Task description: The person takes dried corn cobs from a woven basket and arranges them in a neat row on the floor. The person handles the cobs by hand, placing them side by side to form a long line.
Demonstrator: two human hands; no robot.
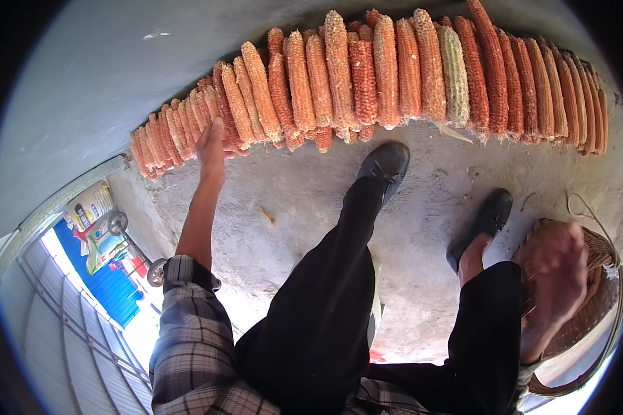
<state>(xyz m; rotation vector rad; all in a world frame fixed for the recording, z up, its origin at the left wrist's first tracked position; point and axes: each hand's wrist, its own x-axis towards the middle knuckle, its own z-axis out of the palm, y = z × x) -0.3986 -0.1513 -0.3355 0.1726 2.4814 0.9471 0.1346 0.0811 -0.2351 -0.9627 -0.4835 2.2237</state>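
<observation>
Stripped corn cobs, mostly orange and red, stand packed side by side in a long row against a grey wall. My left hand is at the left part of the row, its thumb against the cobs and some fingertips showing below their lower ends. Whether it grips a single cob is hidden. Over a woven wicker basket at the right, my right hand is blurred by motion, with its fingers curled. I cannot make out anything in it. Orange cobs show inside the basket beside this hand.
My dark shoes rest on the rough concrete floor, near the row. The basket has a tall curved handle. At the left, beyond a ledge, are a printed sack and a wheeled frame. A pale husk lies by the cobs.
</observation>
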